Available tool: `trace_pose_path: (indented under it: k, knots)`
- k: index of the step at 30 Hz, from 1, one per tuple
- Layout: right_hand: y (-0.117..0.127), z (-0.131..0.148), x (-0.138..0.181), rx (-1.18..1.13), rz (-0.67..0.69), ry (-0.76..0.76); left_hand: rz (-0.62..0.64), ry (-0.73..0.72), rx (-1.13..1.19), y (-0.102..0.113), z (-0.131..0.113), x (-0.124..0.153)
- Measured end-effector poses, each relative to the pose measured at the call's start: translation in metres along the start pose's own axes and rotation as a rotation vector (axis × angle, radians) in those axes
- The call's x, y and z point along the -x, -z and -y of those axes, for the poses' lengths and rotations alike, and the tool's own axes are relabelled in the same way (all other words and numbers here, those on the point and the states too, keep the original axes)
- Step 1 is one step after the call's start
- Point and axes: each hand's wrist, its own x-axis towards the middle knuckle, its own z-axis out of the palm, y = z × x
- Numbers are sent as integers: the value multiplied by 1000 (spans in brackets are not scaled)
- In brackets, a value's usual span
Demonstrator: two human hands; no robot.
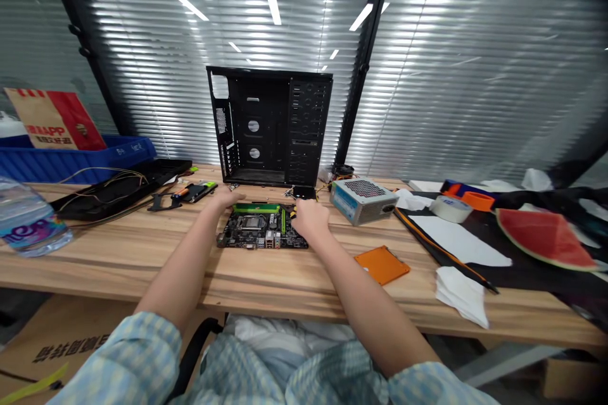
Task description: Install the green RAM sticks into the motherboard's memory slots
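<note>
Our left hand [228,197], right hand [311,218] at motherboard [261,231] on desk [142,253] | grip unclear, we cannot tell pinching or spread | case [269,126] behind, power supply [363,200] right | hands hide board's far edge

Head-worn view — forward and down

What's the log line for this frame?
left hand: at motherboard's far edge | right hand: at motherboard's right edge | motherboard: flat on wooden desk | PC case: upright behind | power supply: right of motherboard
</note>
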Motion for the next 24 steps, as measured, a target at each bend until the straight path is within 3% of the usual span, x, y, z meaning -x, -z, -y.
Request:
trace_pose_path:
  k: [24]
  knots:
    - [9, 3, 4, 47, 59, -28, 93, 17, 77, 3, 4, -4]
